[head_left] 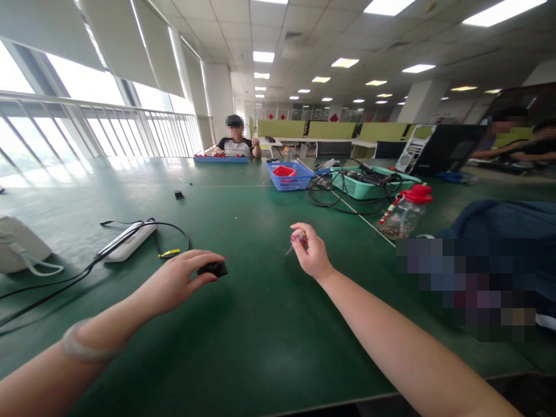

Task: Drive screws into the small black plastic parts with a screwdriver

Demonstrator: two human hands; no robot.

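Note:
My left hand (185, 278) rests on the green table (260, 324) with its fingers closed round a small black part (212, 269). A little to the right, my right hand (310, 252) is raised slightly above the table. Its fingers pinch a thin metal tool (295, 244) that points down and to the left, towards the black part. A pale bangle sits on my left wrist.
A white power strip (127, 242) with black cables lies at the left, a white device (19, 246) at the far left. A blue basket (289, 175), a teal basket (362, 184) with cables and a red-lidded bottle (406, 211) stand further back. People sit at the far end and at the right.

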